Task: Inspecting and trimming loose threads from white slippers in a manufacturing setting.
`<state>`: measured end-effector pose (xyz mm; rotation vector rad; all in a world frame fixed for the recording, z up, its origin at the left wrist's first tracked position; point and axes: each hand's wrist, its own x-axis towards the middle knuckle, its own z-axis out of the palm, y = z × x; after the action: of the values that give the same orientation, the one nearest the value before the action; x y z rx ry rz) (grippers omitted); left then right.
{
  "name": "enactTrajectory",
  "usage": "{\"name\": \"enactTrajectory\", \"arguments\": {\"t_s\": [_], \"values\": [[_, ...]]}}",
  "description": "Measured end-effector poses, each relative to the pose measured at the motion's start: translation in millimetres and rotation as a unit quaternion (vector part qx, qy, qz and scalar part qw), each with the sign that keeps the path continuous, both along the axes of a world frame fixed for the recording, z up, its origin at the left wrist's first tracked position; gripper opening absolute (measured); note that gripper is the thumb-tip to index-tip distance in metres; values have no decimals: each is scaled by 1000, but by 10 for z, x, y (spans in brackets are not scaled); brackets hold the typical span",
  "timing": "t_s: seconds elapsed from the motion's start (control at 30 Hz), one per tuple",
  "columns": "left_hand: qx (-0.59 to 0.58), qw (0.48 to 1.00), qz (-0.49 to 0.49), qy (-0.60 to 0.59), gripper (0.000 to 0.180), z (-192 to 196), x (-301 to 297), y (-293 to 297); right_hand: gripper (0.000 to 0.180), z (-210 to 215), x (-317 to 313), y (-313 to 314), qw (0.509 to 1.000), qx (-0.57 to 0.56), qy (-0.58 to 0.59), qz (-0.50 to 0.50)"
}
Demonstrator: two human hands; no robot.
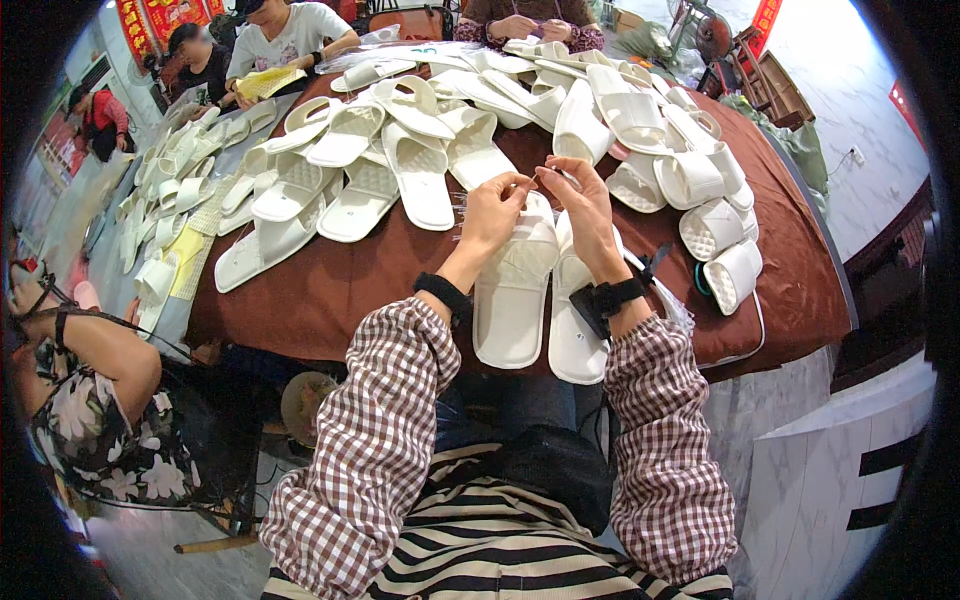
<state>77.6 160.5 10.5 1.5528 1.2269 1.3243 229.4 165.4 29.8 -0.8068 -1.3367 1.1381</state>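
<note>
Just in front of me a pair of white slippers lies side by side, toes away: a left slipper (pixel 510 310) and a right slipper (pixel 573 335). Above their far ends my left hand (pixel 492 215) and my right hand (pixel 588 205) meet, fingertips nearly touching. Thumb and forefinger are pinched on each hand. Whatever sits between them is too small and thin to name. My right wrist and hand partly cover the right slipper. Beside my left hand, thin clear bristle-like strands (pixel 460 215) stick out on the brown cloth.
Many white slippers (pixel 350 200) are heaped across the brown-covered table (pixel 320 305), from left round to the right edge. Another table with more slippers (pixel 180 190) stands at left. Co-workers sit opposite and to the left, one holding a yellow sheet (pixel 268 82). A fan (pixel 708 35) stands at back right.
</note>
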Motion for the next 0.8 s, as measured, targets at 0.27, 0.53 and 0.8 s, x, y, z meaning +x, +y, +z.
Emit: {"name": "enactTrajectory", "arguments": {"t_s": [0.27, 0.53, 0.8], "values": [[14, 1000, -7, -8, 18, -6, -19, -46, 15, 35, -52, -25, 997, 16, 59, -41], [20, 1000, -10, -10, 18, -25, -21, -34, 16, -96, 11, 60, 999, -28, 9, -34], [34, 999, -4, -33, 17, -13, 8, -61, 17, -53, 6, 19, 999, -33, -26, -15]]}}
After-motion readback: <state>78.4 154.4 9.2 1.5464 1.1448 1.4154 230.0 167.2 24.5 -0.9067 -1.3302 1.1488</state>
